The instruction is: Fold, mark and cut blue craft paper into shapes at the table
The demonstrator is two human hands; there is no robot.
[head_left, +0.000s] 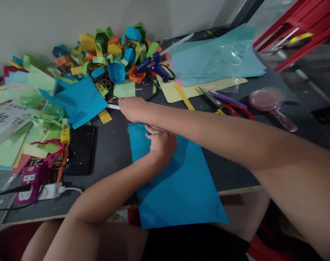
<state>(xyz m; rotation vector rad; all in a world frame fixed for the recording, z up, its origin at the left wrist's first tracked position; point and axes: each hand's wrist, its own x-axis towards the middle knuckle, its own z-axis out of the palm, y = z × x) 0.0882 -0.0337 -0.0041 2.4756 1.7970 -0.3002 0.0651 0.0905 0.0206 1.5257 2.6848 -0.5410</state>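
Observation:
A large blue paper sheet (178, 181) lies on the dark table, its near end hanging over the front edge. My left hand (161, 142) rests on the sheet's upper left part with its fingers curled, pressing down by the top edge. My right hand (132, 108) reaches across just beyond the sheet's top, closed on the end of a thin white strip (113, 106) that sticks out to the left; what the strip is I cannot make out.
A heap of coloured paper pieces (110, 50) and a blue glue gun (153, 66) lie at the back. Red-handled scissors (227, 106) and a pink hairbrush (270, 103) lie right. A glue stick (65, 131), black phone (80, 149) and power strip (31, 181) sit left.

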